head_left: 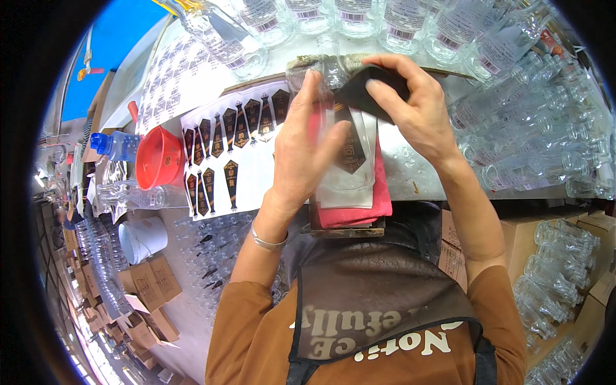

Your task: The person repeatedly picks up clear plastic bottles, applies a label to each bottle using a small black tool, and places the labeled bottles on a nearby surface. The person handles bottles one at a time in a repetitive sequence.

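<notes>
Fingers of the right hand (420,112), at 2 o'clock from the bottle: thumb and fingertips pinching a flat black piece (375,95), held above the bottle's upper part. Fingers of the left hand (295,144), at 9 to 10 o'clock: extended, thumb spread apart, partly blurred; contact with the glass cannot be told.

Item, clear bottle (340,173): lying between the hands, neck toward 12, one dark pointed label (350,153) with gold print on its body.

Item, red cloth (356,217): beneath the bottle, toward 6, white layer between.

Item, label sheet (256,179): white, at 9 o'clock, bearing rows of dark tie-shaped labels.

Item, red bowl (159,159): farther out at 9, blue-capped container (122,146) just beside it.

Item, upright bottles (353,16): clear, a row at 12.

Item, stacked bottles (532,141): clear, on their sides, at 3.

Item, white bucket (144,239): at 8, below table level.
</notes>
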`<state>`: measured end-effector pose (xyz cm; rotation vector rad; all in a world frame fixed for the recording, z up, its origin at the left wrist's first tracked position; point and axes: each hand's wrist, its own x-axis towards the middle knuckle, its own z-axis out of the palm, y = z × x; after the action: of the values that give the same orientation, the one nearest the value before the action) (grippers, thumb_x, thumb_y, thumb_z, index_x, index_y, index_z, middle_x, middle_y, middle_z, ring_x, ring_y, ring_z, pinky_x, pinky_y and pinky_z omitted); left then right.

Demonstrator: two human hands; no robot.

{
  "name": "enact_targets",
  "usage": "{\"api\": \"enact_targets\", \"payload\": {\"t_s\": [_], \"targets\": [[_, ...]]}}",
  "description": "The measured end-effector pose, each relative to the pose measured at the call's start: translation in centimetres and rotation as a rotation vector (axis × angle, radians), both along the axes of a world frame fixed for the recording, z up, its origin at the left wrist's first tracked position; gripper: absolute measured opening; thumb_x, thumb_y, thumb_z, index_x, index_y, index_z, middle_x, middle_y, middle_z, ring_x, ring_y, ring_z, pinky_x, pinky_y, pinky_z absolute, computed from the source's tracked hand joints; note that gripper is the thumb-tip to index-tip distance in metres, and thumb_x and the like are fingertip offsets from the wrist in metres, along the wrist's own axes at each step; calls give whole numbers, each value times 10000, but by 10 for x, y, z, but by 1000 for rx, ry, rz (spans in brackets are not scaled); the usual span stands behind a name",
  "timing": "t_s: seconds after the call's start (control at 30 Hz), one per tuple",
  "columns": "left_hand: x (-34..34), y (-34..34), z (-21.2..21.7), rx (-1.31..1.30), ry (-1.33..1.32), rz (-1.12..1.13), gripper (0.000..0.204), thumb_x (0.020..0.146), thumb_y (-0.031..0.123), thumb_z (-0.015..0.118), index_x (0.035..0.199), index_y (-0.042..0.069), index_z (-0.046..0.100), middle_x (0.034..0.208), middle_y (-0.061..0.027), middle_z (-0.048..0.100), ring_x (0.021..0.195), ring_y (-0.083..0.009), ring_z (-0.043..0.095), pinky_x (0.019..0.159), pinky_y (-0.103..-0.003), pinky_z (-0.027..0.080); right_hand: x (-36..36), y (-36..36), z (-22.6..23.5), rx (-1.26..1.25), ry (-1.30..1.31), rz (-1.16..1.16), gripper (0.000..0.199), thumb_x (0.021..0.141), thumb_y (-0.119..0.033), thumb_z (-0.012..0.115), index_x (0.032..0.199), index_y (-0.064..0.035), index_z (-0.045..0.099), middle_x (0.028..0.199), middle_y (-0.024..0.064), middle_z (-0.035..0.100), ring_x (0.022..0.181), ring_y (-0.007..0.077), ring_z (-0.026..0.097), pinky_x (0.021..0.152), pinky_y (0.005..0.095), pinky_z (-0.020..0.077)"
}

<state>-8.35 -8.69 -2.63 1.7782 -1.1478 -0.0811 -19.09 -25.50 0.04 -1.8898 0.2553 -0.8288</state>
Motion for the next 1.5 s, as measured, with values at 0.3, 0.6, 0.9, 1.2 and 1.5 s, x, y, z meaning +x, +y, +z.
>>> {"api": "enact_targets", "payload": {"t_s": [0.3,0.6,0.9,1.2,1.5], "targets": [[-2,-2,-2,-26,-19,15,869,814,71,751,1536,-22,278,1445,-226,516,1260,-338,580,1032,-387,481,35,-25,28,-543,16,-27,283,905,-90,633,1178,-24,669,1023,149,707,917,252,695,822,323,533],[-4,-3,1,-40,28,16,913,814,75,760,1550,-28,229,1457,-241,496,1293,-346,551,1052,-384,467,34,-20,55,-381,252,104,292,883,-103,644,1160,-16,670,1000,157,708,882,233,694,811,331,539],[-5,27,-6,-200,526,30,827,904,85,698,1570,10,214,1509,-238,434,1384,-323,454,1143,-417,362,9,10,19,-629,-133,173,251,754,9,694,991,-74,700,968,91,708,872,253,658,763,353,536],[-37,66,-3,161,121,-102,1151,727,101,829,1599,27,81,1569,-221,346,1384,-321,455,1111,-428,379,16,5,27,-578,119,107,240,838,-73,662,1073,-29,678,927,144,700,861,324,666,761,409,541],[-54,54,-21,20,88,4,1174,697,-25,821,1566,-31,32,1364,-227,553,1106,-336,656,914,-391,551,-27,56,34,-636,49,410,170,802,-58,692,965,-103,689,850,68,683,748,256,650,683,392,548]]}}
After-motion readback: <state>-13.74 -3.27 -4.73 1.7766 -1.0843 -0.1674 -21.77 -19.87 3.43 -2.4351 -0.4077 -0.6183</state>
